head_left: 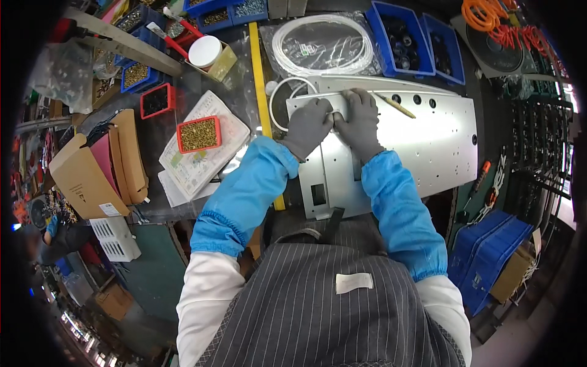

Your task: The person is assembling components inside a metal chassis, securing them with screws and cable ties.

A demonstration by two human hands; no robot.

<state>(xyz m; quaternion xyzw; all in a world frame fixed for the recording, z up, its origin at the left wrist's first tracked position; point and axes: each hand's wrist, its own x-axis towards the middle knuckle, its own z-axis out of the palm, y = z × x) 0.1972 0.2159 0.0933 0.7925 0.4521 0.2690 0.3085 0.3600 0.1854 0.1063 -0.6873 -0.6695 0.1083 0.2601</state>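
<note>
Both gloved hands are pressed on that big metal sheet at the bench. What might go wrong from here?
1. The metal panel juts over the bench edge toward the person; leaning on it might tip or slide it.
2. The left hand and right hand press close together near cut-outs; thin sheet edges may nick the gloves.
3. The pencil-like tool lies loose on the panel and may roll off if the sheet shifts.
</note>
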